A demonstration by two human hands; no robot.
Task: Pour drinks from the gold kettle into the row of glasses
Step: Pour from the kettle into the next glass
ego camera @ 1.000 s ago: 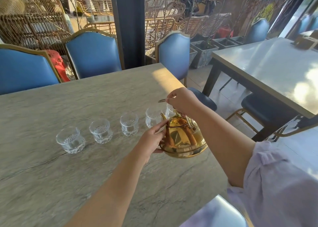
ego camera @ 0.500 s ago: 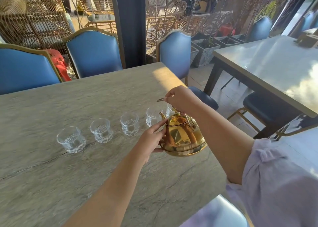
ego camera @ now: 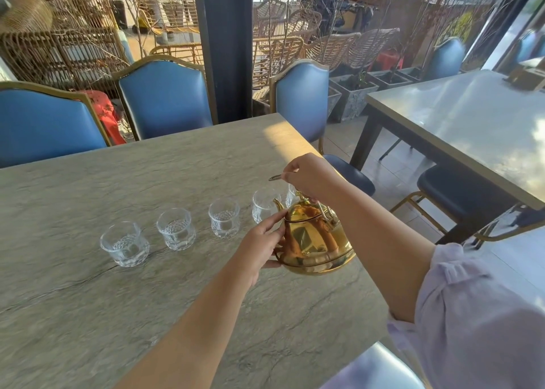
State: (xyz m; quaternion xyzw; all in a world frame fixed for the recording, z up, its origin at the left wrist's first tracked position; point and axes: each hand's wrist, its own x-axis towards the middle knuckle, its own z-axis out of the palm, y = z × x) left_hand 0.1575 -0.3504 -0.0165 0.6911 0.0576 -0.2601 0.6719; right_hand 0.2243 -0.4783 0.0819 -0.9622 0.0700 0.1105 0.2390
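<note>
A shiny gold kettle (ego camera: 317,239) is held just above the stone table (ego camera: 88,300), its spout turned toward the far glasses. My right hand (ego camera: 311,176) grips its handle from above. My left hand (ego camera: 261,245) rests flat against the kettle's left side, fingers spread. Several cut-glass tumblers stand in a row: the leftmost glass (ego camera: 125,244), a second glass (ego camera: 176,228), a third glass (ego camera: 224,218), a fourth glass (ego camera: 263,208) beside the spout, and a last glass (ego camera: 292,195) mostly hidden behind my right hand and the kettle.
Blue padded chairs (ego camera: 165,96) line the table's far side and right end. A second table (ego camera: 472,129) stands to the right across a tiled aisle. The table's right edge runs close to the kettle. Wicker furniture fills the background.
The kettle and both hands have stayed almost still; the kettle has tipped very slightly, spout toward the far glasses.
</note>
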